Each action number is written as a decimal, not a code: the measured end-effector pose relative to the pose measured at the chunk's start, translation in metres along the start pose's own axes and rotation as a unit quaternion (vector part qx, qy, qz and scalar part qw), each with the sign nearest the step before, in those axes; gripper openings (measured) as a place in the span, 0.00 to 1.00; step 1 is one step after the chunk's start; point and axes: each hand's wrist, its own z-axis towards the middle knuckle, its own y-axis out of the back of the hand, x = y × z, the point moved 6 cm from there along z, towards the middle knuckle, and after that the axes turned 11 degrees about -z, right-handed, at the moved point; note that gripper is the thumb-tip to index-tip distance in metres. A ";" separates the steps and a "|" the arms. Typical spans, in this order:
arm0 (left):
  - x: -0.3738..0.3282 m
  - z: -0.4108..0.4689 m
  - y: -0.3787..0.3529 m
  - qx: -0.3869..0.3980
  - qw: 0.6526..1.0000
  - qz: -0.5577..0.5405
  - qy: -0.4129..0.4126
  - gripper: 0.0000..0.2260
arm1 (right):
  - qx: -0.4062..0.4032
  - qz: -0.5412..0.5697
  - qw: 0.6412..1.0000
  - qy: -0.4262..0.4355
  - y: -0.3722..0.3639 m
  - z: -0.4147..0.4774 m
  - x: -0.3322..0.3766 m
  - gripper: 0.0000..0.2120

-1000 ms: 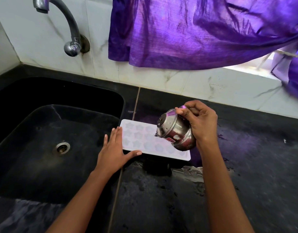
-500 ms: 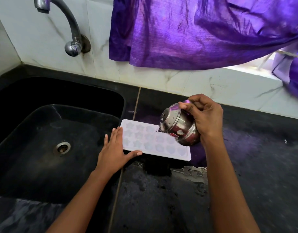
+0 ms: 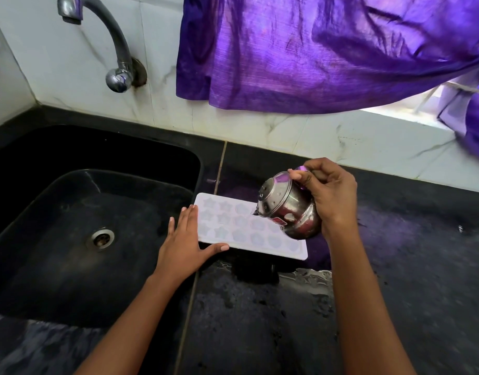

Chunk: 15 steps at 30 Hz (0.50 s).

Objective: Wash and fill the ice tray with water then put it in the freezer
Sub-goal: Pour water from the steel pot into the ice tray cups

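A white ice tray (image 3: 234,226) with star-shaped and round cells lies flat on the black counter, just right of the sink. My left hand (image 3: 185,246) rests flat against its left end, fingers spread, thumb along the front edge. My right hand (image 3: 331,197) grips a small steel pot (image 3: 287,205) and holds it tipped over the tray's right half, mouth pointing left and down. A thin trickle of water leaves the pot's lip onto the middle cells.
A black sink (image 3: 57,239) with a steel drain (image 3: 101,238) fills the left. A steel tap (image 3: 116,50) juts from the marble wall above it. Purple cloth (image 3: 327,50) hangs over the back. The black counter (image 3: 422,266) is wet, with a puddle (image 3: 306,277) before the tray.
My right hand has lifted the pot slightly and shifted it a little to the right while keeping it tipped. My left hand and the tray have stayed in place.
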 end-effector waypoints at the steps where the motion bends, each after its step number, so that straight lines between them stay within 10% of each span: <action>1: 0.000 0.000 0.000 0.000 1.000 0.000 0.000 0.52 | -0.001 0.012 1.000 -0.010 0.000 -0.001 -0.003 0.09; 15: -0.003 -0.001 0.002 0.005 1.000 -0.002 0.006 0.49 | -0.008 0.124 0.989 -0.076 -0.015 -0.003 -0.021 0.08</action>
